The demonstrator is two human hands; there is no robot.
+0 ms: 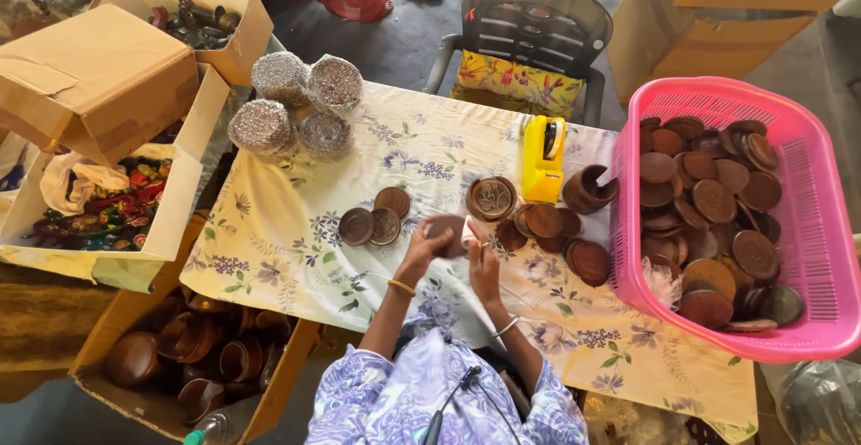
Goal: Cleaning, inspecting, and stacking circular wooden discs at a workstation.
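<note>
My left hand (424,246) and my right hand (482,261) meet over the middle of the flowered tablecloth (296,239). Together they hold a small round brown wooden piece (448,230), the left hand gripping its left side and the right hand's fingers on its right edge. Three brown round lids (375,218) lie just left of my hands. A carved round wooden box (491,198) sits just beyond them, and a heap of brown lids (556,234) lies to the right.
A pink plastic basket (807,230) full of brown wooden lids stands at the right. A yellow tape dispenser (543,156), foil-wrapped stacks (296,104), a grey chair (534,28) and open cardboard boxes (108,122) surround the table; a box of wooden bowls (197,355) sits below left.
</note>
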